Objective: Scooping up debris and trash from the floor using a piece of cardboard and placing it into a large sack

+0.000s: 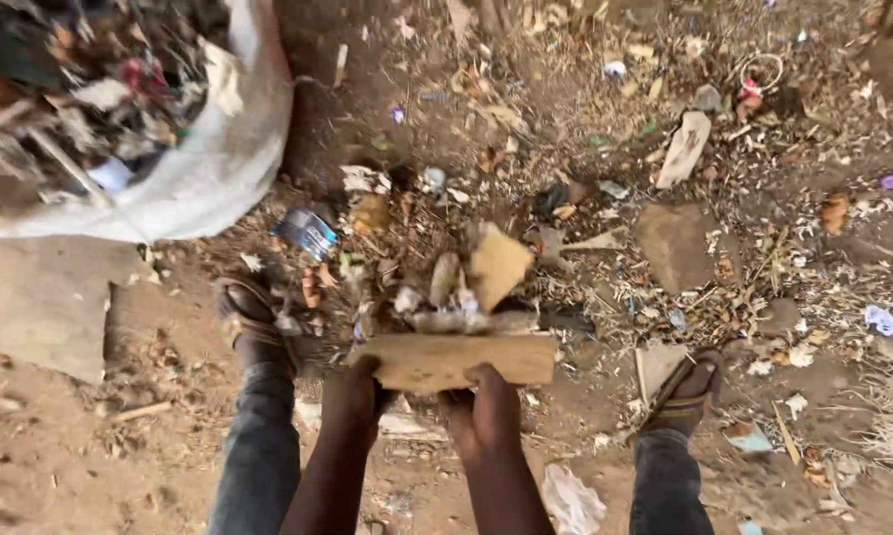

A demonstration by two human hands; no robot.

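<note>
While litter is lying all over the dirt ground, the left hand and right hand are gripping a rubbish-laden cardboard piece, fingers curled around its near edge, with a white sack sitting far left.

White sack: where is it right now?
Head view, top left corner: the white sack lies open on the dirt, stuffed with litter, up and left of the cardboard piece that both hands hold.

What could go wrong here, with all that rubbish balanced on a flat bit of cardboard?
The litter pile sits loose on the cardboard piece, gripped only at its near edge by the left hand and right hand; a tilt could spill it. Scraps might land on the sandalled feet.
</note>
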